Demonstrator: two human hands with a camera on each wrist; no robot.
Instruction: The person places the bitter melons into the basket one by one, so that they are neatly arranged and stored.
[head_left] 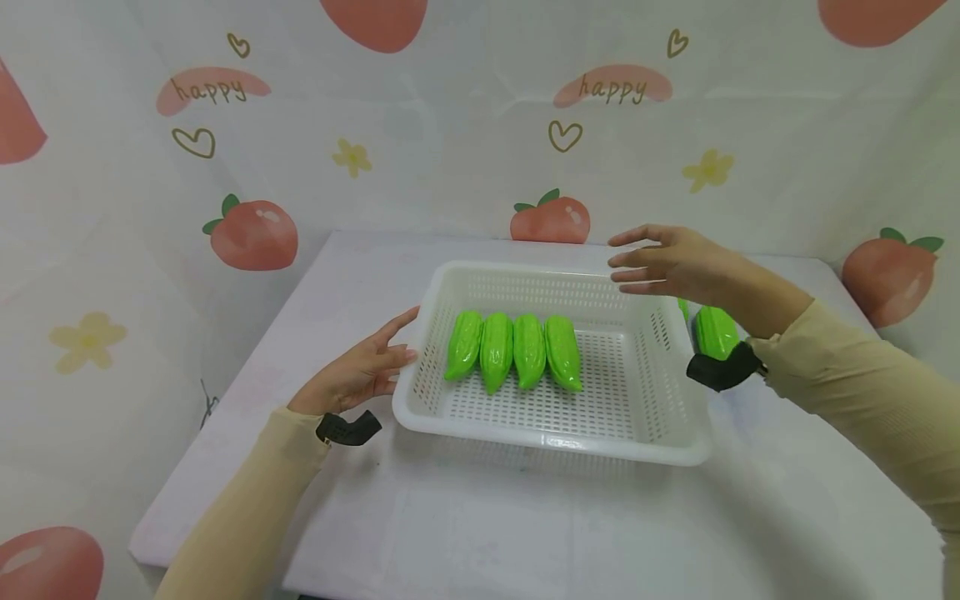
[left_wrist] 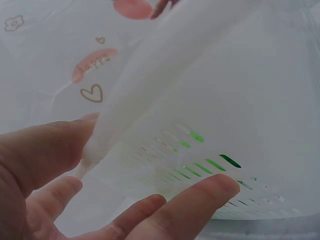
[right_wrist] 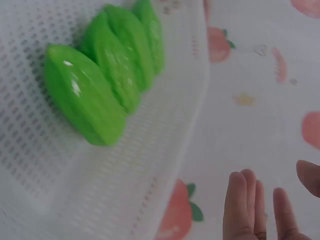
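1. A rectangular white plastic basket (head_left: 555, 439) with slotted walls stands on the white desk (head_left: 465, 525); inside it, left of centre, lie four glossy, bright green, ribbed bitter-melon shapes (head_left: 497, 352), side by side, their pointed ends toward the near rim.
2. Outside the basket, to its right, the head view alone shows another bright green piece (head_left: 717, 332), partly hidden by the right forearm, plus a green sliver (head_left: 683, 309) (too little shows to name it).
3. The person's left hand (head_left: 363, 367) touches the basket's left end. The left wrist view adds what the head view hides: the thumb meets the rim, the other fingers (left_wrist: 195, 207) are spread below against the outer wall, and green shows through the slots.
4. The right hand (head_left: 675, 267) hovers over the basket's far right corner, holding nothing. In the right wrist view its fingers (right_wrist: 236, 210) are straight, three together, one apart, thumb wide of them.
5. Behind hangs a white cloth (head_left: 450, 125) printed with peaches, hearts and "happy".
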